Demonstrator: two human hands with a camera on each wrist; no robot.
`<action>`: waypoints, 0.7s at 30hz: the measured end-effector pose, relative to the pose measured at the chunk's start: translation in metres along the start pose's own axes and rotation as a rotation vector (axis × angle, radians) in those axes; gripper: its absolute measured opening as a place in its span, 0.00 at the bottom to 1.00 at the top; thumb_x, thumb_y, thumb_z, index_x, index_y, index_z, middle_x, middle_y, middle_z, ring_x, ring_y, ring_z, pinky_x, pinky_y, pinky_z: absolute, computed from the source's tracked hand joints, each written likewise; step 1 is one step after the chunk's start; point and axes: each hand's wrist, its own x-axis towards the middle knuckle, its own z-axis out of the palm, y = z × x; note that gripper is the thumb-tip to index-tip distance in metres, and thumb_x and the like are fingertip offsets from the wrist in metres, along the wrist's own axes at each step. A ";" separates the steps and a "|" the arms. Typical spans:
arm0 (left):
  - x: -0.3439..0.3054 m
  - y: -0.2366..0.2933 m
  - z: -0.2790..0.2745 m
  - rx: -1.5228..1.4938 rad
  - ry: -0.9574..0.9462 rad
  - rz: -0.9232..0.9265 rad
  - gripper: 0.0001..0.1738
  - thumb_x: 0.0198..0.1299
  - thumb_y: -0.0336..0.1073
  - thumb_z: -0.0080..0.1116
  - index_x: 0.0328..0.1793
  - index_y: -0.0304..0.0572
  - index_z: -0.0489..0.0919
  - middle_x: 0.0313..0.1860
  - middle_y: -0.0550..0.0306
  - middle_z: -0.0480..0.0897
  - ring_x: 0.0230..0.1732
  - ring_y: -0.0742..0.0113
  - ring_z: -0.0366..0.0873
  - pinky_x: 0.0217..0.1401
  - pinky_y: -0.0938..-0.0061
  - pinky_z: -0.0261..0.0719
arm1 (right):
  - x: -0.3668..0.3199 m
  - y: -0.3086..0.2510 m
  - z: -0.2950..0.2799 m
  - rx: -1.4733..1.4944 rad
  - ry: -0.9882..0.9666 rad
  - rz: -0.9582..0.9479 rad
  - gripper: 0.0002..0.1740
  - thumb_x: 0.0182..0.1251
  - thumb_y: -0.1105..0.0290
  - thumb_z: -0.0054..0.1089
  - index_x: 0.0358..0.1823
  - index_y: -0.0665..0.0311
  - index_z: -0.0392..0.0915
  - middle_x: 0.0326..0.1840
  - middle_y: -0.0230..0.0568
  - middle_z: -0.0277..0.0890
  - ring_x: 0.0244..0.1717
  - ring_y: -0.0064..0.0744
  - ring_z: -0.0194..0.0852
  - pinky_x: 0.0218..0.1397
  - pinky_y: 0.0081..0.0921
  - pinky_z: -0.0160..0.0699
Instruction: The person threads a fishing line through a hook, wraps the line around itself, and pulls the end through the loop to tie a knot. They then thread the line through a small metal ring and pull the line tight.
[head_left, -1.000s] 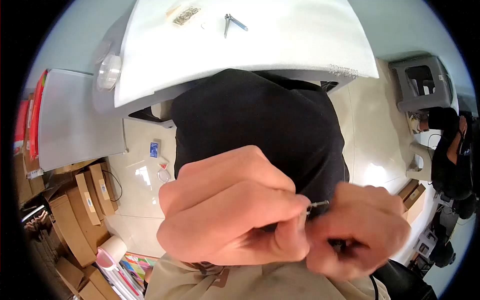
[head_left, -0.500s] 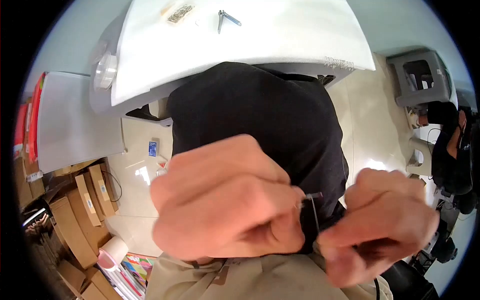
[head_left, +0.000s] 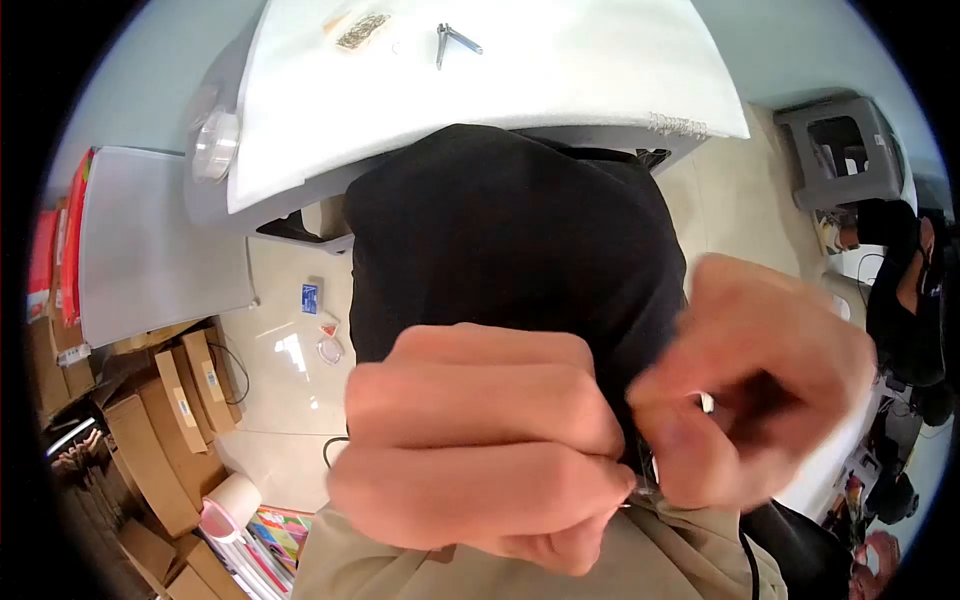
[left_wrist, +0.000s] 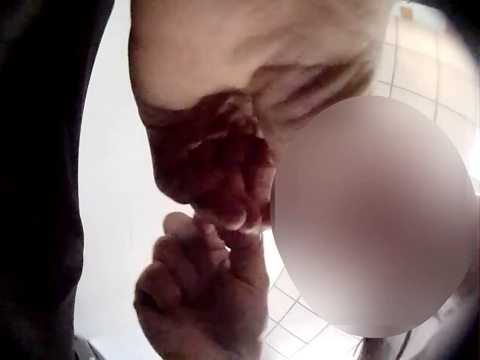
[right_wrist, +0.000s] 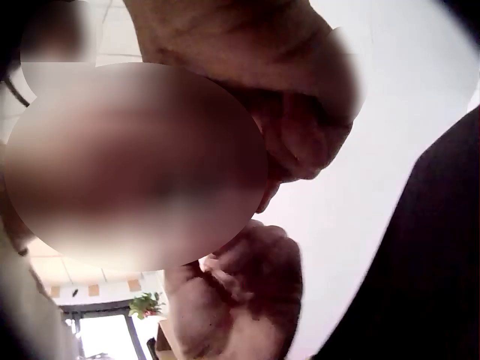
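Observation:
My left hand (head_left: 480,450) is closed, knuckles up, over my lap in the head view. Its thumb and forefinger pinch a small shiny metal piece (head_left: 643,488), mostly covered by the fingertips. Just to the right and higher, my right hand (head_left: 765,375) has thumb and forefinger pressed together around a thin clear line, which barely shows now. The fingertips of both hands are close together. From below, the left wrist view shows the curled left fingers (left_wrist: 225,161) above the right hand (left_wrist: 210,292); the right wrist view shows the left hand (right_wrist: 244,300) beneath the right.
On the white table (head_left: 560,75) lie nail clippers (head_left: 455,42), a small box of metal pieces (head_left: 362,32) and a row of wire pieces (head_left: 678,124) at the edge. A clear spool (head_left: 216,145) is at its left. Cardboard boxes (head_left: 150,450) and a grey stool (head_left: 845,150) flank me.
The right hand moved right, drawing the line out from the metal piece, then rose. The left hand has turned and come lower, and the metal piece is now less exposed.

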 end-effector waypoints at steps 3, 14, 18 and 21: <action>0.003 -0.001 -0.005 0.140 0.018 -0.031 0.03 0.38 0.19 0.58 0.22 0.31 0.76 0.15 0.55 0.73 0.12 0.69 0.67 0.12 0.81 0.58 | -0.007 0.002 0.006 -0.043 -0.047 0.162 0.03 0.32 0.76 0.57 0.13 0.67 0.74 0.09 0.32 0.64 0.08 0.18 0.51 0.12 0.16 0.40; 0.000 0.006 0.000 0.002 -0.040 -0.054 0.06 0.41 0.20 0.60 0.28 0.30 0.76 0.17 0.52 0.75 0.13 0.69 0.70 0.12 0.81 0.64 | -0.009 0.004 -0.002 0.011 -0.049 0.190 0.03 0.34 0.78 0.59 0.16 0.68 0.76 0.10 0.32 0.63 0.08 0.17 0.48 0.13 0.17 0.37; 0.006 -0.009 -0.011 0.317 -0.073 0.100 0.05 0.38 0.19 0.61 0.24 0.29 0.75 0.15 0.53 0.73 0.12 0.69 0.68 0.11 0.81 0.61 | -0.016 -0.005 -0.001 -0.059 -0.160 0.098 0.04 0.32 0.79 0.59 0.16 0.68 0.76 0.09 0.32 0.64 0.08 0.19 0.51 0.12 0.18 0.39; 0.004 -0.006 -0.001 0.225 -0.166 0.131 0.06 0.41 0.21 0.64 0.23 0.31 0.76 0.15 0.54 0.72 0.12 0.69 0.68 0.10 0.80 0.62 | -0.007 -0.007 -0.015 -0.002 -0.117 0.009 0.04 0.31 0.80 0.58 0.15 0.68 0.76 0.08 0.34 0.65 0.08 0.20 0.53 0.11 0.18 0.40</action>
